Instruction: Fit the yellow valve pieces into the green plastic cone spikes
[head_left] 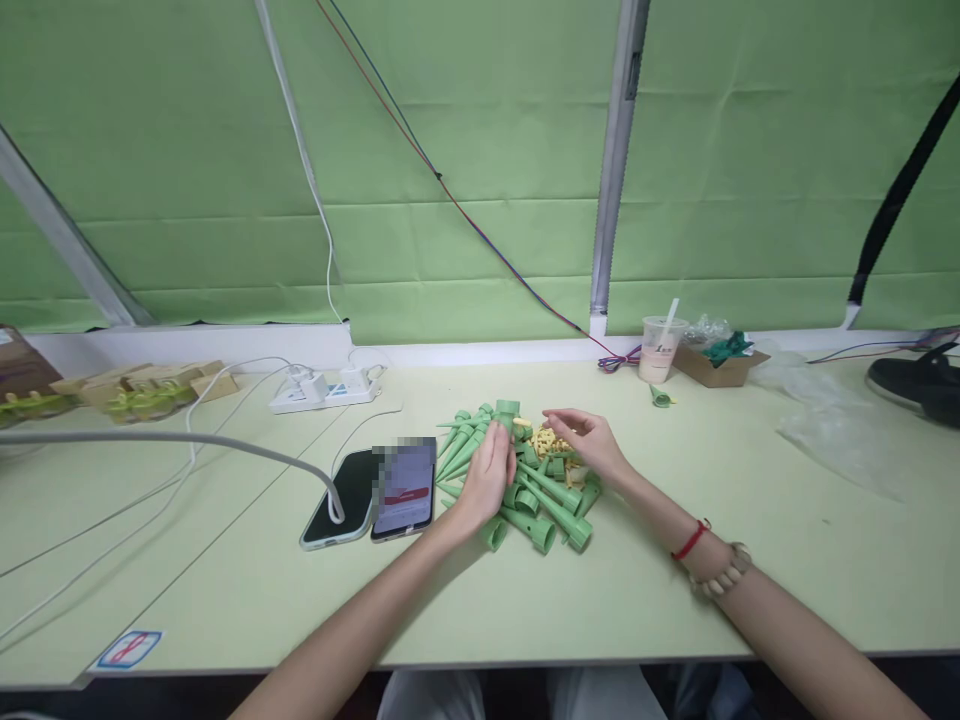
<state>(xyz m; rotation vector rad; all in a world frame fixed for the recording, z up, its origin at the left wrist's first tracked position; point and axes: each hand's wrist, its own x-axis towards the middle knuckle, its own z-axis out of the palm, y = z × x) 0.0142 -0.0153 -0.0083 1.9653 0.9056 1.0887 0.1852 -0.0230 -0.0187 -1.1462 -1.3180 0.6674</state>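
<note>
Through the head camera I see what looks like a small workshop, though I can't rule out an office. The long pale table (675, 600) bears a heap of matching green cones (553, 488) and many small yellow pieces (550, 442). I also see a power strip (326, 391), wires (491, 245) across green blinds (517, 130), and a cardboard box (712, 372).

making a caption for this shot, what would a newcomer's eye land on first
Probably the heap of green cones in the middle of the pale table, where the left hand grips one cone and the right hand hovers by small yellow pieces. Next might come the two phones lying left of the heap, then the large green backdrop behind the table.
</note>
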